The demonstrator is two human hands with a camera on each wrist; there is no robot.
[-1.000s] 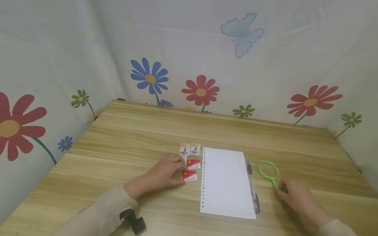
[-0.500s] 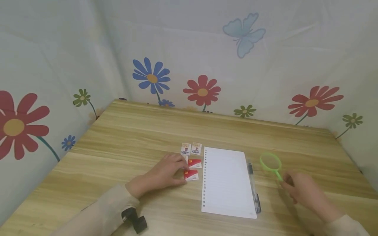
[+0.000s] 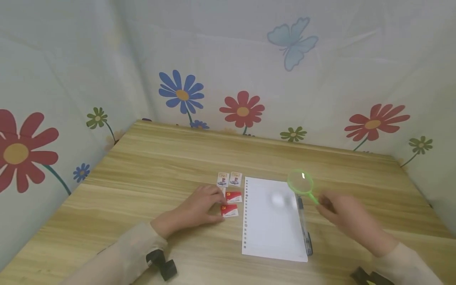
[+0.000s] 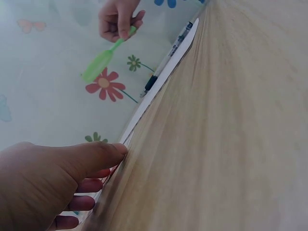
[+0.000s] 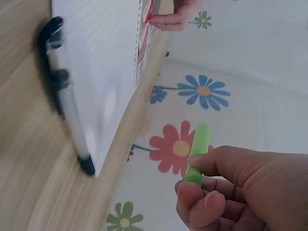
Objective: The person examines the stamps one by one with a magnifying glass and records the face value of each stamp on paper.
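My left hand (image 3: 196,208) rests on the table, its fingertips touching the left edges of two small red-and-white stamp-like cards (image 3: 234,197). Its fingers cover part of these cards and of another one behind them. Two more small picture cards (image 3: 223,179) lie side by side just beyond that hand. My right hand (image 3: 345,211) grips the handle of a green magnifying glass (image 3: 300,183) between thumb and fingers. The magnifier is raised above the far right corner of a white lined sheet (image 3: 272,233) and casts a bright spot on it. Seen from the right wrist, the magnifier (image 5: 201,137) appears edge-on.
A clear pen (image 3: 304,229) with black ends lies along the sheet's right edge. Wood-grain table (image 3: 171,154) surrounds these things. A white curtain (image 3: 221,51) printed with flowers and a butterfly hangs behind the table. Black devices (image 3: 162,264) sit at the wrists.
My right hand has lifted the magnifying glass off the table at the right and carried it leftward and away, over the sheet's corner. The left hand and cards stay put.
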